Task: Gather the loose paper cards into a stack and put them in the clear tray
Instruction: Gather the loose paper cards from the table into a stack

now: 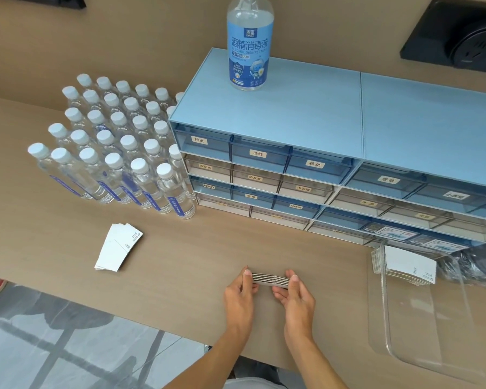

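A stack of paper cards (270,279) stands on its long edge on the table, squeezed between my left hand (240,296) and my right hand (295,296). Each hand pinches one end of it. A second, fanned pile of white cards (118,247) lies flat to the left, clear of both hands. The clear tray (421,332) sits at the right edge of the table. A pile of cards (407,266) rests in its far end.
Several rows of small water bottles (115,147) stand at the back left. A blue drawer cabinet (320,169) fills the back right, with a disinfectant bottle (250,43) on top. Crumpled plastic (466,270) lies beside the tray. The table's front edge runs diagonally below my forearms.
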{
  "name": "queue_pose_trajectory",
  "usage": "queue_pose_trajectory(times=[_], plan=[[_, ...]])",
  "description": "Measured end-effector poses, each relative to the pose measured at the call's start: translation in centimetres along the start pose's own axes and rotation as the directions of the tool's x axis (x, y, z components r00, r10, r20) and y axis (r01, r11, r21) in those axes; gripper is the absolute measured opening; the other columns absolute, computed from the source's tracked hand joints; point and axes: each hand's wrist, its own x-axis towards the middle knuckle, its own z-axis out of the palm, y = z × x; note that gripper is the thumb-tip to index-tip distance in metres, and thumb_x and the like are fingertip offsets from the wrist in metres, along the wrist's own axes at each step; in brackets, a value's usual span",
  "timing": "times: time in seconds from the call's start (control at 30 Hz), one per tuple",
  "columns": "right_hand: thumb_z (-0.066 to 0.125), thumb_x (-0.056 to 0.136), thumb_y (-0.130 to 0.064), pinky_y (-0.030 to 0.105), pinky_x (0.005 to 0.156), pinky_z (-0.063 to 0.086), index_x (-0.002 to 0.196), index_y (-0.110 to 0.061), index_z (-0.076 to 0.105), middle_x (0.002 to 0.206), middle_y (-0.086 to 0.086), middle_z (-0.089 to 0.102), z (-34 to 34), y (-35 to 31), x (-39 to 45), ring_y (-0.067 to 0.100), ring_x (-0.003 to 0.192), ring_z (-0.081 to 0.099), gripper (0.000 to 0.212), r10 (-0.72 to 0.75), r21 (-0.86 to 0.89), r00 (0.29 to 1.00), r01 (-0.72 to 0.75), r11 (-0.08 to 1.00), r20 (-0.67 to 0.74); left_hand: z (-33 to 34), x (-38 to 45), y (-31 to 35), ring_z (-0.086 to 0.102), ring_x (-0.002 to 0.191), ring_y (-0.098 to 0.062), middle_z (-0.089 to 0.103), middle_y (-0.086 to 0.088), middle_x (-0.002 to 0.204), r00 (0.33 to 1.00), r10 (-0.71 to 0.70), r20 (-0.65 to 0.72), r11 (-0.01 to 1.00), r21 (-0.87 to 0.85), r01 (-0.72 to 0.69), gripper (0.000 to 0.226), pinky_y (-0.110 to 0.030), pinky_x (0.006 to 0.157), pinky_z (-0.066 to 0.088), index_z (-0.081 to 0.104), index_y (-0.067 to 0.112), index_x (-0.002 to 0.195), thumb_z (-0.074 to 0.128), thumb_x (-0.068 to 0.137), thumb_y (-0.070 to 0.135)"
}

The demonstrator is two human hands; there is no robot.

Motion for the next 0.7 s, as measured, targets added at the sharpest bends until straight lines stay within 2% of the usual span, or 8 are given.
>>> queue_pose_trajectory(times=[0.17, 0.27, 0.3, 0.37, 0.43, 0.5, 0.6, 0.7], plan=[[0.048, 0.101, -0.029, 0.035, 0.084, 0.058, 0.129, -0.009, 0.062, 0.115, -0.004, 0.071, -0.1, -0.4, 0.0, 0.018, 0.081, 0.074, 0.038, -0.006, -0.013, 1.0, 0.006, 1.0, 0.006, -0.3, -0.1, 0.1, 0.069, 0.078, -0.009, 0.07, 0.004, 0.077, 0.999, -0.013, 0.029, 1.0, 0.015, 0.013, 0.037, -0.016, 0.074, 0.056, 0.071, 0.031, 0.075, 0.047, 0.103, 0.024], [0.048, 0.101, -0.03, 0.033, 0.082, 0.059, 0.127, -0.01, 0.063, 0.112, 0.007, 0.073, -0.1, -0.7, 0.1, 0.02, 0.081, 0.075, 0.037, -0.003, -0.047, 1.0, 0.004, 0.999, 0.013, -0.8, 0.3, 0.1, 0.058, 0.074, -0.014, 0.061, -0.001, 0.072, 0.996, 0.013, 0.083, 0.996, 0.091, -0.02, 0.041, -0.028, 0.075, 0.051, 0.068, 0.003, 0.08, 0.047, 0.103, 0.029], [0.049, 0.101, -0.031, 0.033, 0.081, 0.059, 0.127, -0.011, 0.063, 0.107, 0.011, 0.075, 0.0, -0.8, 0.1, 0.02, 0.08, 0.076, 0.036, -0.003, -0.055, 1.0, 0.004, 0.998, 0.019, -1.0, 0.4, 0.2, 0.055, 0.072, -0.013, 0.06, 0.001, 0.071, 0.995, 0.018, 0.094, 0.992, 0.122, -0.03, 0.041, -0.024, 0.072, 0.049, 0.068, 0.0, 0.087, 0.048, 0.101, 0.033], [0.049, 0.1, -0.032, 0.034, 0.082, 0.058, 0.126, -0.014, 0.064, 0.095, 0.012, 0.077, 0.4, -1.0, 0.0, 0.019, 0.079, 0.077, 0.034, -0.008, -0.065, 0.999, 0.01, 0.998, 0.043, -1.6, 0.6, 0.7, 0.059, 0.069, -0.005, 0.064, 0.012, 0.074, 0.996, 0.006, 0.093, 0.979, 0.204, -0.025, 0.036, -0.008, 0.066, 0.045, 0.07, 0.006, 0.111, 0.058, 0.096, 0.038], [0.05, 0.1, -0.032, 0.037, 0.085, 0.058, 0.127, -0.015, 0.062, 0.09, 0.011, 0.078, 1.1, -1.3, -0.1, 0.021, 0.081, 0.077, 0.034, -0.011, -0.073, 0.996, 0.017, 0.997, 0.091, -2.5, 0.9, 1.6, 0.068, 0.079, 0.003, 0.071, 0.017, 0.079, 0.997, 0.004, 0.082, 0.966, 0.256, -0.025, 0.042, 0.001, 0.068, 0.045, 0.065, 0.014, 0.127, 0.069, 0.089, 0.033], [0.051, 0.099, -0.032, 0.037, 0.084, 0.059, 0.128, -0.014, 0.061, 0.094, 0.012, 0.078, 2.2, -1.7, -0.1, 0.024, 0.084, 0.076, 0.035, -0.007, -0.077, 0.987, 0.019, 0.997, 0.158, -3.8, 1.3, 2.3, 0.071, 0.084, 0.003, 0.073, 0.02, 0.077, 0.995, 0.013, 0.095, 0.969, 0.243, -0.036, 0.041, 0.003, 0.068, 0.044, 0.067, 0.021, 0.122, 0.077, 0.084, 0.027], [0.061, 0.091, -0.034, 0.033, 0.082, 0.059, 0.129, -0.018, 0.057, 0.105, 0.008, 0.076, 4.5, -2.4, -0.5, 0.023, 0.088, 0.076, 0.042, -0.015, -0.1, 0.964, 0.043, 0.994, 0.265, -6.3, 2.0, 3.4, 0.066, 0.083, 0.019, 0.073, 0.015, 0.084, 0.999, 0.022, 0.049, 0.974, 0.223, -0.033, 0.062, 0.003, 0.07, 0.045, 0.057, 0.009, 0.136, 0.081, 0.08, 0.019], [0.074, 0.083, -0.027, 0.034, 0.087, 0.058, 0.124, -0.023, 0.058, 0.104, 0.002, 0.077, 7.6, -2.6, -1.5, 0.021, 0.092, 0.076, 0.044, 0.0, -0.19, 0.909, 0.087, 0.978, 0.416, -9.4, 2.3, 4.1, 0.07, 0.081, 0.01, 0.075, 0.012, 0.088, 0.994, 0.063, -0.089, 0.976, 0.212, -0.043, 0.04, -0.004, 0.073, 0.051, 0.067, 0.019, 0.12, 0.075, 0.083, 0.005]])
